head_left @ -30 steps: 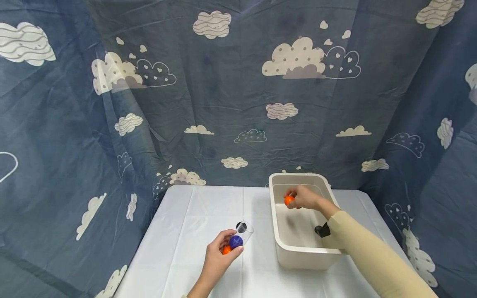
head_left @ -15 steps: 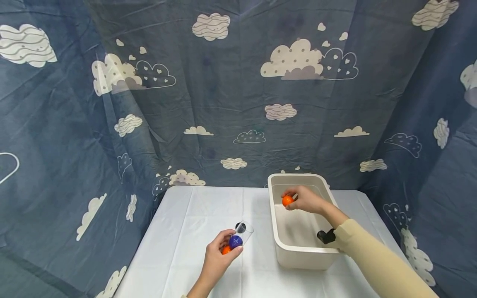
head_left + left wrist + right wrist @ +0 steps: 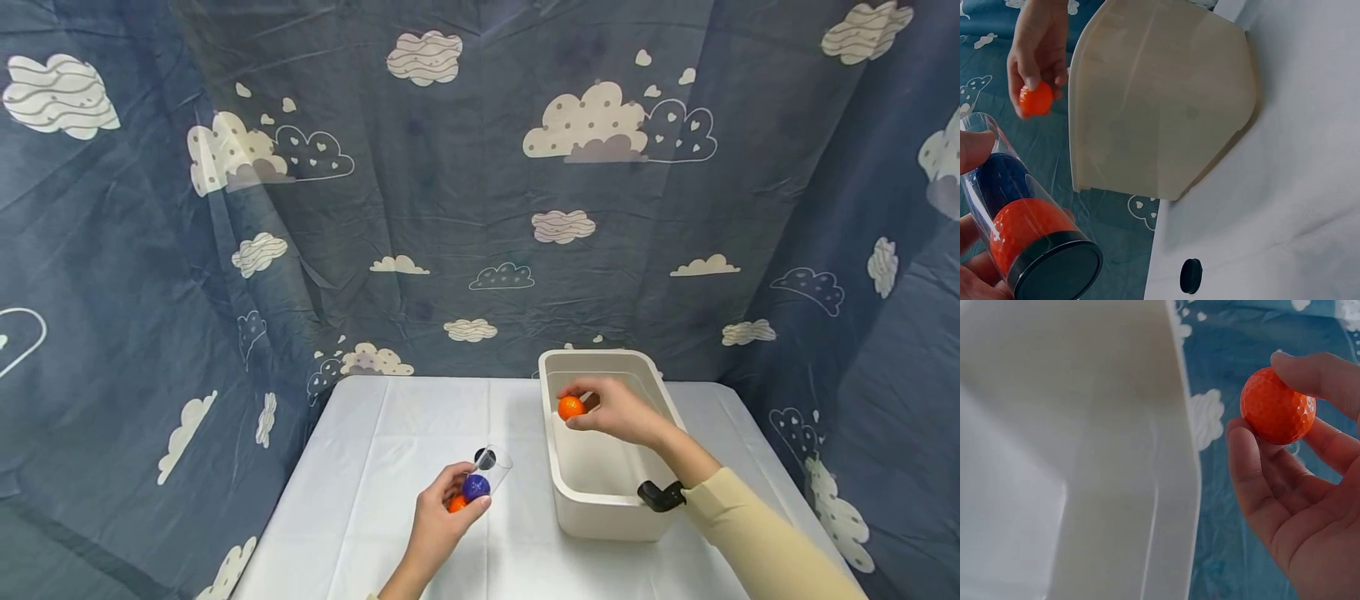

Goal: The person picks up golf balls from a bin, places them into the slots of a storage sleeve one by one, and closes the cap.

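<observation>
My left hand [image 3: 442, 512] grips a clear plastic tube [image 3: 988, 134], tilted, with a black cap [image 3: 1057, 269] on its lower end. Inside the tube an orange golf ball [image 3: 1025, 228] lies against the capped end and a dark blue ball [image 3: 476, 487] sits above it. The tube's upper end has no cap on it. Between thumb and fingertips, my right hand [image 3: 618, 412] pinches another orange golf ball [image 3: 1277, 406]. That hand is above the beige bin [image 3: 607, 521], close to its left rim. A loose black cap [image 3: 1191, 276] rests on the table beyond the tube.
The bin stands on the right part of the white-covered table [image 3: 405, 442], its walls rising well above the cloth. A dark curtain with cloud prints [image 3: 420, 200] hangs behind and at both sides. A black device [image 3: 660, 497] is strapped to my right wrist.
My right hand has moved left and a little nearer, carrying the orange golf ball from over the bin's inside toward its left rim. The left hand and tube have barely moved.
</observation>
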Action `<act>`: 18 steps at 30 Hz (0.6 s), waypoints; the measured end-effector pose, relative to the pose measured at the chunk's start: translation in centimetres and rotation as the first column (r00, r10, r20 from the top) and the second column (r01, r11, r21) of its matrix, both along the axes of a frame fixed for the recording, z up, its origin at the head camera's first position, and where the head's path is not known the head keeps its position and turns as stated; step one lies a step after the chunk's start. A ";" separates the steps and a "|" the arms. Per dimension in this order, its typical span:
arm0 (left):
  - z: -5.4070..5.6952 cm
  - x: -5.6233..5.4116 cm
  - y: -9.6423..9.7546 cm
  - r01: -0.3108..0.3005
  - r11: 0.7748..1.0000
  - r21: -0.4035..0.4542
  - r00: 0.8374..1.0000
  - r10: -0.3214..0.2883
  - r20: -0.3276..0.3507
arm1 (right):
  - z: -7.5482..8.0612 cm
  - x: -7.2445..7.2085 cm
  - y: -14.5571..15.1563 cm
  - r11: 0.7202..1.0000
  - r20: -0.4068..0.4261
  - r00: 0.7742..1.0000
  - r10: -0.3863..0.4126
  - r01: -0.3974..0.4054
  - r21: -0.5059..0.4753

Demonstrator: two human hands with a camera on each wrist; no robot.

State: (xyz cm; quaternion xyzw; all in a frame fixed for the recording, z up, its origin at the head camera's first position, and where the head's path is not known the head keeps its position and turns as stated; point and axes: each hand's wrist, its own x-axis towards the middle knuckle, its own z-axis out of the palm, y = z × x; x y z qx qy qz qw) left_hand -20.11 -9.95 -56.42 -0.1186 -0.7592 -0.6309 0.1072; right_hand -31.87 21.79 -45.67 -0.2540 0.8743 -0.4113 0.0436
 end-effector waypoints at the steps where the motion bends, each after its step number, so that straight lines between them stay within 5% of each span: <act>1: 0.4 0.2 0.1 -0.004 1.000 0.001 1.000 0.004 0.006 | 0.2 0.4 -0.2 1.000 0.005 1.000 0.003 -0.003 -0.007; 10: 2.5 1.3 0.5 -0.015 1.000 -0.023 1.000 0.016 0.014 | 0.7 3.4 -2.8 0.993 0.019 0.998 0.062 -0.060 -0.103; 18: 0.3 0.1 0.2 -0.028 0.999 -0.028 0.999 0.029 0.044 | 0.7 5.3 -5.1 0.981 0.048 0.994 0.097 -0.088 -0.171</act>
